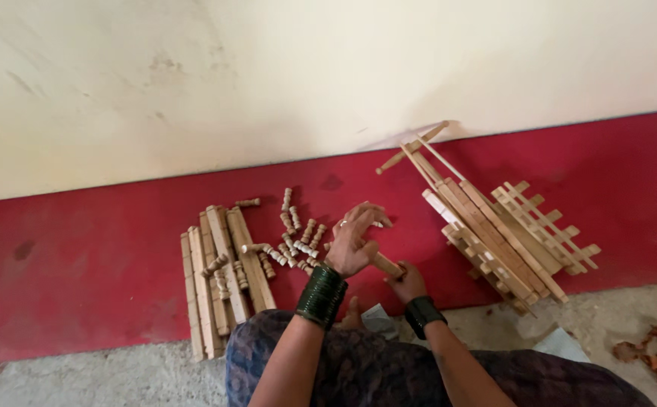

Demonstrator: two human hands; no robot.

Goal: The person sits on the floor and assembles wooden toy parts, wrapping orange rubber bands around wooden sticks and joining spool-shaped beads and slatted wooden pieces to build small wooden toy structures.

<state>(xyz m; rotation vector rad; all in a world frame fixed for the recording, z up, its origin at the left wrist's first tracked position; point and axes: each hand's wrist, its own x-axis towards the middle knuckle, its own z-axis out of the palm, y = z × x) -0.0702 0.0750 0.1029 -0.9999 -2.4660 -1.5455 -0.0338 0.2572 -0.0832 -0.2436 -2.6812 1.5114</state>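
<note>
Wooden and pale, a short stick [386, 264] is lying across both hands near the picture's centre: the right hand [406, 284] is gripping its lower end with fingers curled shut, while the left hand [355, 241] is resting on its upper part, fingers loosely bent. Small turned pegs [296, 237] are lying at nine o'clock beside flat slats [219, 279], and slatted wooden frames [509, 237] are leaning at three o'clock.

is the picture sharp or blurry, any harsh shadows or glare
Head view: soft even light, no glare; only faint shadows under the small wooden pegs and lattice frames. Left hand and right hand look slightly soft; wall line bows from lens distortion.
</note>
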